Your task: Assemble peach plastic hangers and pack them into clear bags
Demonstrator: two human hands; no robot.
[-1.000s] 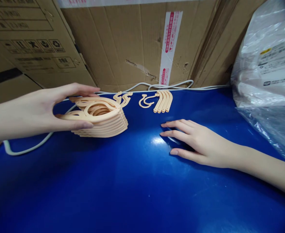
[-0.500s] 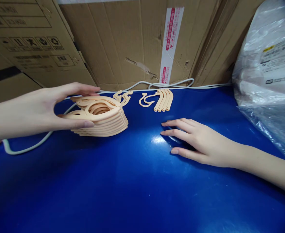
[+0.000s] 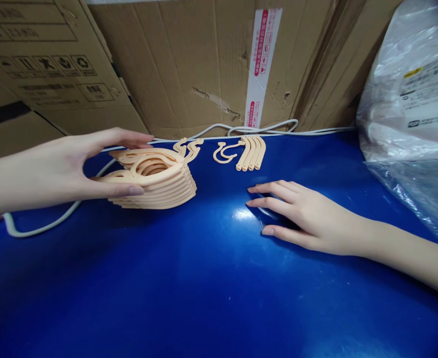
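Left hand (image 3: 67, 164): thumb on the near side and fingers on the far side, clasping the left end of a stack of cream looped pieces (image 3: 163, 191). The fingertips at the back are partly hidden, so their pressure cannot be confirmed. Right hand (image 3: 297, 214): fingers loosely spread, palm down over the blue surface (image 3: 211, 278), gripping nothing; whether the palm bears on it cannot be told.

The stack stands at the left of the blue surface, its layers nested and facing one way. An exact layer count cannot be read, nor whether its underside bears fully on the surface.

Just behind the stack lie small curled pieces (image 3: 193, 150). To their right, apart from the stack, are hook-shaped pieces (image 3: 224, 161) and a row of four bent strips (image 3: 249, 153), evenly aligned; whether these adjoin the hooks cannot be determined.

Progress, as judged: the looped pieces are gathered and the strips set in order; the small parts are not joined to the stack.

Beyond them, a white cable (image 3: 316, 132) runs along the foot of a cardboard box (image 3: 189, 59). A clear plastic bag (image 3: 390, 99) sits at the far right.
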